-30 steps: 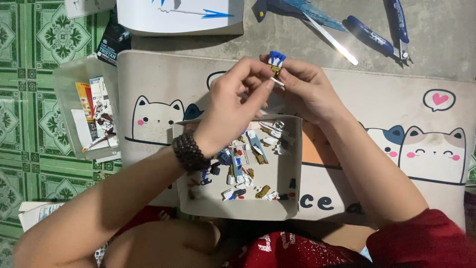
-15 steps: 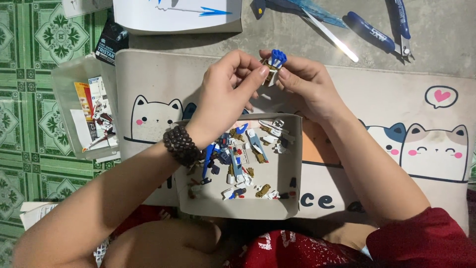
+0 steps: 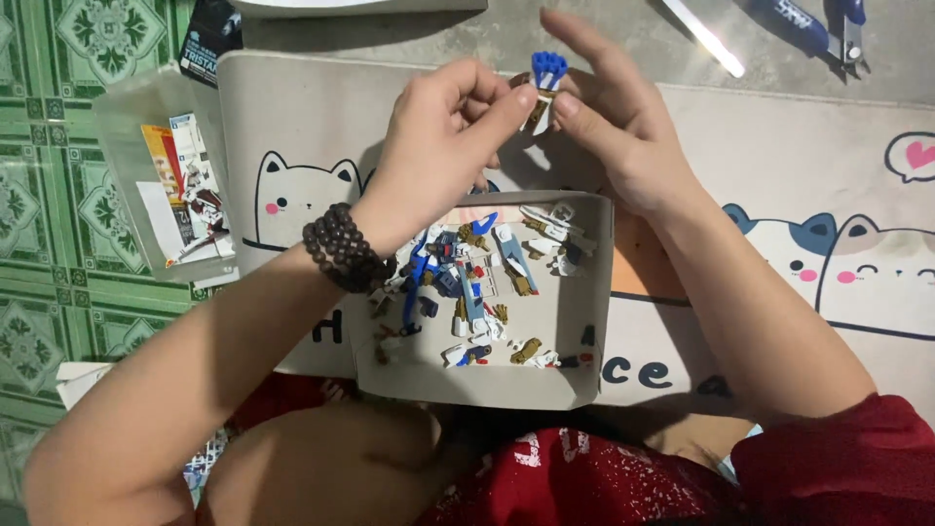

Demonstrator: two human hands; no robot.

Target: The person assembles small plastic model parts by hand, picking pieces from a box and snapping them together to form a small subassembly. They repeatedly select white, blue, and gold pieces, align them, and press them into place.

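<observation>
Both hands are up together near the far edge of the cat-print mat (image 3: 779, 146), pinching a small model part (image 3: 543, 90): blue ribbed top, white and brownish body below. The left hand (image 3: 443, 146) grips it between thumb and forefinger from one side; the right hand (image 3: 614, 136) clamps it from the other, its remaining fingers spread loose. Beneath the wrists, toward the mat's near edge, sits a shallow cardboard tray (image 3: 584, 385) littered with blue, white and tan pieces. A clear plastic bag (image 3: 146, 146) with printed sheets overlaps the mat's left edge. Blue-handled cutters (image 3: 818, 24) lie past the far right corner. The mat's right half is open.
</observation>
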